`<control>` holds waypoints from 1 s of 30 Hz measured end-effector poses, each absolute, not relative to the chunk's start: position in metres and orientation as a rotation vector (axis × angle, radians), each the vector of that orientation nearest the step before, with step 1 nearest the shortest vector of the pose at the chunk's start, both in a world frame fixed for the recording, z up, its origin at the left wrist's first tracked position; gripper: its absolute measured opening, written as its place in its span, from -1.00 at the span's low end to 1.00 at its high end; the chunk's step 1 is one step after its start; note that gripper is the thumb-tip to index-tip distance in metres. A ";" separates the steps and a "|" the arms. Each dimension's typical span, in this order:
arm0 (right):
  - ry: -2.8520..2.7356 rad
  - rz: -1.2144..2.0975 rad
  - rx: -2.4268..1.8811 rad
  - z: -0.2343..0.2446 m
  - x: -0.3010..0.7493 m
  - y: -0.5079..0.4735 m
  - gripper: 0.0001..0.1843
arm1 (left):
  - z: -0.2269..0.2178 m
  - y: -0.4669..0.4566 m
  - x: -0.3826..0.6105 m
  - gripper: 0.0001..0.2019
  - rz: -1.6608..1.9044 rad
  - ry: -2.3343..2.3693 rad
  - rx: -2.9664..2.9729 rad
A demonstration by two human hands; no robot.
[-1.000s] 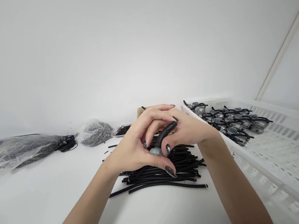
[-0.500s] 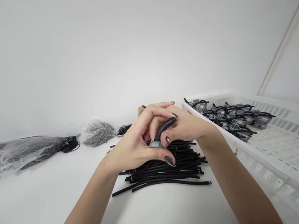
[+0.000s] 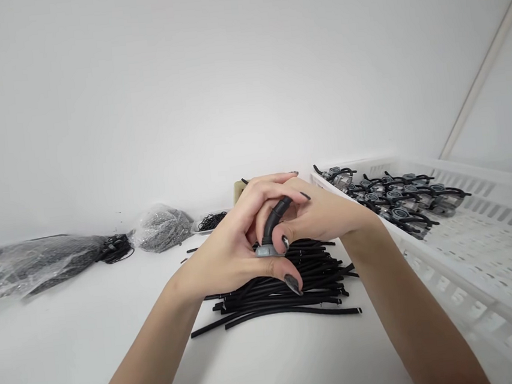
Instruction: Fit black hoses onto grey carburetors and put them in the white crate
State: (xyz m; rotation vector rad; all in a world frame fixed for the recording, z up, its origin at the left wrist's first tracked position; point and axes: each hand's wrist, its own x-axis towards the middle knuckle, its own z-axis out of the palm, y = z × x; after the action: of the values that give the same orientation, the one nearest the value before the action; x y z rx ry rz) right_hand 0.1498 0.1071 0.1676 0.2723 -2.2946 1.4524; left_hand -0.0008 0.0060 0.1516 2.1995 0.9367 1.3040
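Note:
My left hand (image 3: 239, 257) is closed around a grey metal part (image 3: 267, 250), which shows only partly between thumb and fingers. A short bent black rubber hose (image 3: 275, 217) rises from that part and curves to the right. My right hand (image 3: 315, 213) pinches the hose, its thumb against the lower end, with the other fingers mostly hidden behind. Both hands overlap in front of me, above a pile of black rubber hoses (image 3: 284, 301) on the white table (image 3: 273, 365).
At right stands a white perforated crate (image 3: 487, 290) holding several grey metal parts with black hoses (image 3: 401, 196). Along the wall at left lie a clear bag of dark pieces (image 3: 58, 259), another rounded bag (image 3: 162, 228) and a tray with thin black rings (image 3: 212, 221).
The hose's upper end has swung up and to the left, so it stands more upright. The fingers of my right hand have shifted slightly on it; both hands stay in place.

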 end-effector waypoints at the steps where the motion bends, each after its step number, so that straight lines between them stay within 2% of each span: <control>1: -2.299 1.457 0.272 0.167 0.150 0.107 -0.90 | 0.151 0.006 -0.001 -0.43 1.305 0.940 2.195; 11: -2.250 1.606 0.356 0.161 0.143 0.114 -0.77 | 0.147 0.012 -0.005 -0.28 1.338 0.895 2.156; 19: -2.261 1.633 0.353 0.160 0.144 0.114 -0.75 | 0.144 0.017 -0.006 -0.32 1.363 0.812 2.127; 30: -2.288 1.466 0.343 0.159 0.144 0.116 -0.67 | 0.144 0.020 -0.007 -0.37 1.333 0.769 2.099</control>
State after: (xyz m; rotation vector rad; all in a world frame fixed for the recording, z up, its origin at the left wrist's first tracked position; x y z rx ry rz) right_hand 0.1436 0.1163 0.1588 0.3431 -2.2876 1.4657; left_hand -0.0068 0.0201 0.1441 2.0991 0.7694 1.3325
